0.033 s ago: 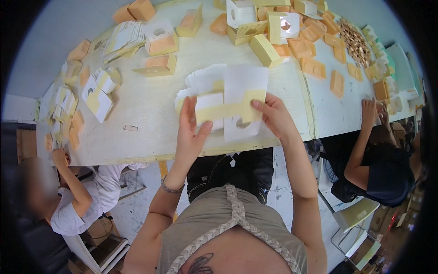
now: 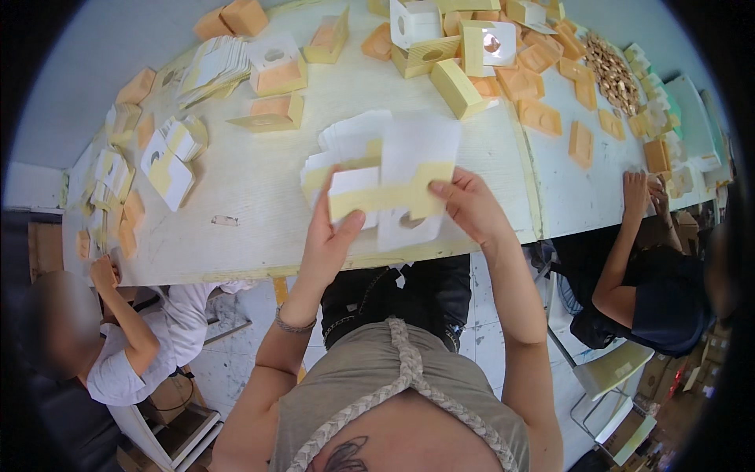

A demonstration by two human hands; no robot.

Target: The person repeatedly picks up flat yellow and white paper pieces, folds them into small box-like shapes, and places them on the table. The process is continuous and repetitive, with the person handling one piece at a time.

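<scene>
Between my hands is a flat white and pale-yellow card box blank (image 2: 419, 149) with a round cut-out near its lower flap. My left hand (image 2: 332, 240) grips its left flap, thumb on top and fingers behind. On the right side, my right hand (image 2: 469, 203) pinches the yellow part, its thumb pressed on the surface. Beneath and behind the blank lies a fanned pile of similar blanks (image 2: 346, 138) on the table. Parts of the fingers of both hands are hidden by the card.
Folded yellow boxes (image 2: 458, 86) and orange trays (image 2: 539, 116) crowd the far right of the table (image 2: 259, 185). A stack of blanks (image 2: 214, 69) lies far left. Small copper-coloured pieces (image 2: 612, 75) are heaped at right. A person (image 2: 141, 346) sits left, another (image 2: 653, 291) right.
The blank in my hands has shifted slightly left and tilted a little. My right hand has moved slightly left and down with it, and my left hand keeps its grip.
</scene>
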